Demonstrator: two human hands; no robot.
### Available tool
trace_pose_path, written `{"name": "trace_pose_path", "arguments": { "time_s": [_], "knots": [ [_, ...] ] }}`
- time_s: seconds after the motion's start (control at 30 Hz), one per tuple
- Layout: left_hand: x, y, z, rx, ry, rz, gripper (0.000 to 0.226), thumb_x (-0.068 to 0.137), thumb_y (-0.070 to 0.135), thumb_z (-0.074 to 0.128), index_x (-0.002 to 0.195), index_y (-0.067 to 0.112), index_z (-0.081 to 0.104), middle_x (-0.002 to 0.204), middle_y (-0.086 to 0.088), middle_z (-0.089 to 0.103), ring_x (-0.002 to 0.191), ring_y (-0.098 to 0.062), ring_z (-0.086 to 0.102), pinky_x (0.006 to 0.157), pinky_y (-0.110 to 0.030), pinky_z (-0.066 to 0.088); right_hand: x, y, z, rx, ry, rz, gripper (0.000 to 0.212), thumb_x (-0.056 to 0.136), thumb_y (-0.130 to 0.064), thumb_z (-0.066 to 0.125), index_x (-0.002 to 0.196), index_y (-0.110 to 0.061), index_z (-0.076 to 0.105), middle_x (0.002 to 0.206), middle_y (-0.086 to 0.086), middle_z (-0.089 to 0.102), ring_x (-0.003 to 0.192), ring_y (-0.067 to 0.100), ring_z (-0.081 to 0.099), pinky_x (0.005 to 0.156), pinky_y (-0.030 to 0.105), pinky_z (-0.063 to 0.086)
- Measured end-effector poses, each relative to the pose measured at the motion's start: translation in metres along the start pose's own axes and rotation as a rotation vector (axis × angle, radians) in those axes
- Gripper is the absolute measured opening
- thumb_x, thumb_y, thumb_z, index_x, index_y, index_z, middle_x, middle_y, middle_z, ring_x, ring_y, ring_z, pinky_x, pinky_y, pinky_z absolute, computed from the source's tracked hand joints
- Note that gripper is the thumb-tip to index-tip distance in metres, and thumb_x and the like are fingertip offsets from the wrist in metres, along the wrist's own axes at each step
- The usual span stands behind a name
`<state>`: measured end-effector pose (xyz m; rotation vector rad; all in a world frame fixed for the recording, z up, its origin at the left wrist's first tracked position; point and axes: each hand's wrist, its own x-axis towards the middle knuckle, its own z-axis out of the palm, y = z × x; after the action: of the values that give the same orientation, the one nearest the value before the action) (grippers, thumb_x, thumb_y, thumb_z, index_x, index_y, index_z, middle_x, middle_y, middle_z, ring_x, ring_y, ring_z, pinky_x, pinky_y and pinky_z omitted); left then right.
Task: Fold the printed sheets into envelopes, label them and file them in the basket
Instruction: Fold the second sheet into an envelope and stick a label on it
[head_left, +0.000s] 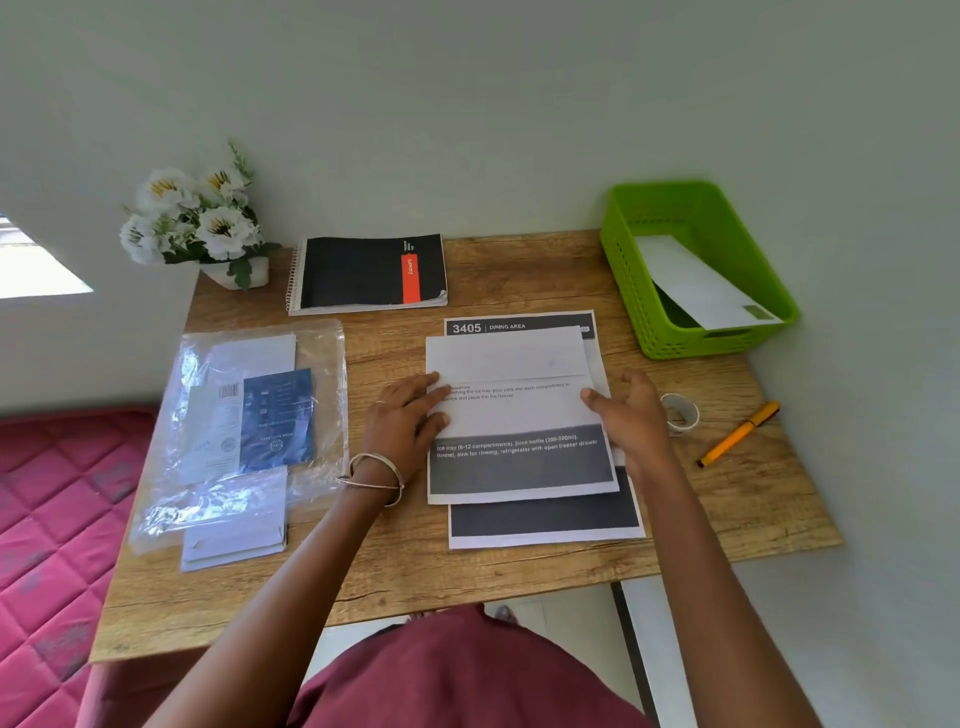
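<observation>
Where the wooden tabletop meets the wall, a printed sheet is shown with its top portion folded down over the text, lying on a second printed sheet headed "3405 DINING AREA". The left hand is laid flat on the left edge of the folded sheet, fingers extended and pressing at the fold line; bangles are worn at the wrist. The right hand is placed at the right edge of the same sheet, fingers loosely spread and touching the paper, nothing being gripped. At the far right corner a green basket is seen, in which one white envelope is leaned diagonally. Near the right hand, a roll of tape and an orange pen are placed, apart from each other. To the left, a clear plastic packet of envelopes is laid, with a spiral notebook and a pot of white flowers beyond it.
</observation>
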<state>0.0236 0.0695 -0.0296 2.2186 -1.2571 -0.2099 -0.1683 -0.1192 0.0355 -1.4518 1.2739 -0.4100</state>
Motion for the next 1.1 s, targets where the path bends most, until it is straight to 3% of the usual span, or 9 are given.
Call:
{"name": "trace_pose_path", "arguments": {
  "time_s": [0.1,0.23,0.3,0.4,0.53,0.63,0.7,0.83,1.1],
  "knots": [
    [0.001,-0.001,0.001,-0.011,0.010,-0.007,0.039,0.084,0.032,0.052,0.118,0.016,0.062,0.130,-0.005,0.056,0.120,-0.027,0.049,0.101,-0.043,0.038,-0.015,0.014,-0.014,-0.064,-0.083,0.048,0.030,0.083,-0.016,0.072,0.105,-0.025,0.053,0.112,0.008,0.063,0.094,0.026,0.066,0.079,0.048,0.057],
    [0.001,-0.004,0.004,-0.048,0.038,0.001,0.034,0.085,0.024,0.057,0.118,0.016,0.062,0.129,-0.004,0.056,0.119,-0.027,0.048,0.102,-0.038,0.034,-0.030,0.009,-0.032,0.168,-0.255,0.197,0.011,0.090,-0.013,0.062,0.098,-0.006,0.062,0.079,0.015,0.071,0.059,0.023,0.068,0.050,0.029,0.057],
    [0.001,-0.004,0.004,-0.085,0.048,0.002,0.031,0.088,0.018,0.055,0.118,0.016,0.062,0.129,-0.004,0.056,0.119,-0.026,0.048,0.102,-0.041,0.037,-0.029,0.007,-0.036,0.388,-0.286,0.219,0.018,0.094,-0.015,0.055,0.096,0.000,0.064,0.072,0.016,0.071,0.058,0.021,0.069,0.052,0.027,0.058],
    [0.003,0.006,-0.005,-0.209,0.044,-0.128,0.032,0.095,0.014,0.041,0.123,0.017,0.057,0.129,-0.005,0.056,0.120,-0.024,0.047,0.101,-0.039,0.038,-0.023,0.006,-0.032,0.593,-0.248,0.179,0.024,0.099,-0.015,0.044,0.098,-0.001,0.063,0.086,0.016,0.074,0.075,0.025,0.072,0.065,0.030,0.060],
    [0.000,0.013,-0.016,-0.384,0.009,-0.260,0.046,0.097,0.044,0.024,0.136,0.024,0.038,0.132,0.001,0.053,0.122,-0.018,0.044,0.097,-0.035,0.033,-0.017,0.004,-0.015,0.682,-0.219,0.107,0.023,0.100,-0.010,0.042,0.120,-0.012,0.052,0.102,0.019,0.071,0.091,0.033,0.070,0.077,0.035,0.058],
    [0.001,0.017,-0.021,-0.472,-0.002,-0.282,0.069,0.086,0.067,0.023,0.137,0.023,0.036,0.127,0.009,0.049,0.120,-0.011,0.041,0.094,-0.030,0.030,-0.017,0.009,0.003,0.442,-0.163,0.016,0.034,0.095,-0.006,0.051,0.126,-0.018,0.048,0.102,0.014,0.070,0.089,0.030,0.070,0.078,0.035,0.057],
    [0.003,0.018,-0.021,-0.400,-0.041,-0.287,0.056,0.089,0.047,0.047,0.138,0.022,0.034,0.130,0.007,0.049,0.123,-0.015,0.042,0.095,-0.031,0.034,-0.019,0.012,0.019,0.165,-0.123,-0.086,0.034,0.091,-0.005,0.058,0.122,-0.017,0.054,0.096,0.006,0.069,0.085,0.025,0.069,0.073,0.029,0.056],
    [0.003,0.012,-0.014,-0.151,-0.071,-0.233,0.076,0.073,0.030,0.075,0.137,0.027,0.035,0.138,-0.001,0.045,0.126,-0.022,0.039,0.104,-0.041,0.035,-0.024,0.019,0.054,-0.370,-0.134,-0.377,0.027,0.086,-0.016,0.068,0.112,-0.013,0.062,0.101,0.002,0.062,0.093,0.020,0.059,0.081,0.029,0.049],
    [0.002,-0.001,-0.004,-0.093,-0.043,-0.058,0.045,0.075,0.028,0.073,0.118,0.033,0.060,0.138,0.002,0.043,0.127,-0.019,0.035,0.107,-0.042,0.031,-0.031,0.015,0.098,-0.794,-0.073,-0.571,0.039,0.084,-0.046,0.064,0.108,-0.016,0.057,0.111,0.005,0.052,0.105,0.022,0.046,0.082,0.032,0.038]
  ]
}}
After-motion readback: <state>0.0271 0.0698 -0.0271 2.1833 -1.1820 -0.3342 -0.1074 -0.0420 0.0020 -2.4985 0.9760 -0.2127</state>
